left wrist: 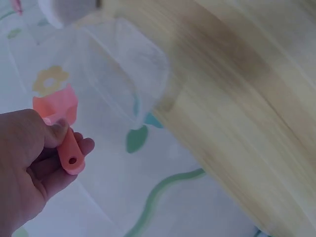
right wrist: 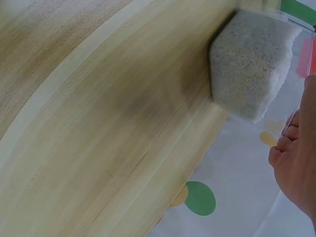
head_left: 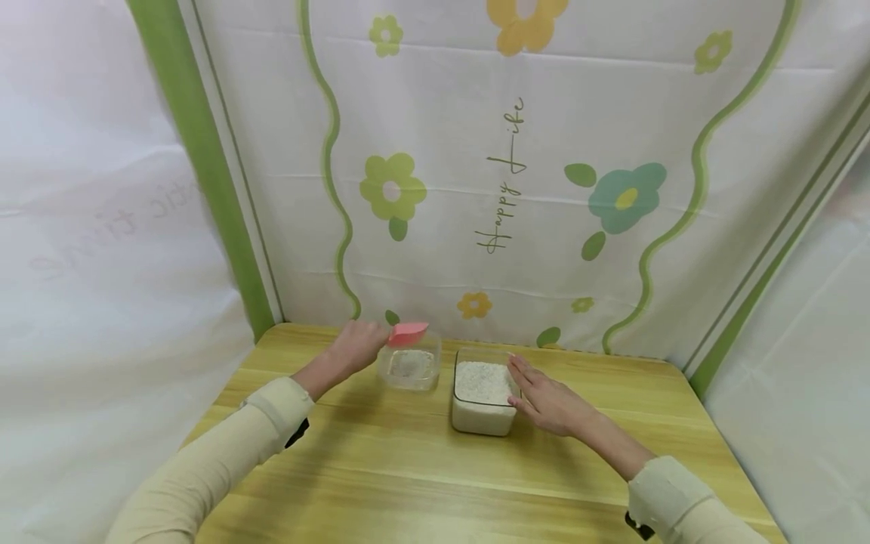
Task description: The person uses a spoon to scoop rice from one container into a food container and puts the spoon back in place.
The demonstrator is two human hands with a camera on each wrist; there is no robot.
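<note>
My left hand point(head_left: 360, 344) grips the handle of a pink scoop point(head_left: 408, 333). The scoop is over the far part of a low clear plastic container point(head_left: 435, 372) that has a thin layer of white grains in it. In the left wrist view, thumb and fingers pinch the scoop's handle point(left wrist: 70, 155). To the right, a clear square container point(head_left: 486, 431) is filled well up with white rice-like grains point(head_left: 484, 381). With fingers extended, my right hand point(head_left: 552, 400) rests against this container's right side and rim. Whether the scoop holds any grains cannot be seen.
Both containers stand near the back of a wooden table point(head_left: 381, 483). Behind it hangs a white curtain point(head_left: 435, 249) printed with flowers, close to the table's back edge. More white curtain point(head_left: 102, 287) hangs at the left side.
</note>
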